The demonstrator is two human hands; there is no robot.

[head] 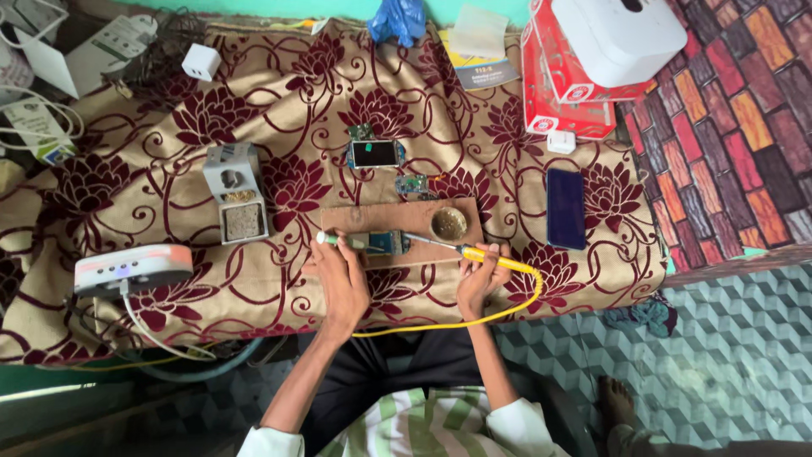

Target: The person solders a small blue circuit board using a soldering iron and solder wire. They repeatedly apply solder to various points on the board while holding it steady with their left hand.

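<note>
Seen from above, a person sits at a low bench (592, 279) draped in a tan cloth with dark red flowers. Nearest the viewer are a striped green and white garment and two bare forearms reaching forward.

The left hand (342, 275) lies palm down, its fingers pinning a small circuit board (379, 243) against a brown wooden board (397, 218). The right hand (480, 275) is curled closed around the yellow handle of a soldering iron (474, 253), held like a pen, wrist resting on the cloth. The iron's thin metal tip points left and meets the right end of the circuit board. Its yellow cable (474, 320) loops back toward the person's lap.

Judging by this, soldering on the board appears to be under way; whether any joint is finished is too small to tell. A round tin (448, 223) sits on the wooden board just beyond the iron.

Farther out lie a second small board with a screen (375, 153), another loose board (413, 184), a dark phone (565, 208) to the right, a grey iron stand (236, 192) to the left, and a white station with a red band (133, 267) at the left edge. At the far side stand red and white boxes (575, 76).
</note>
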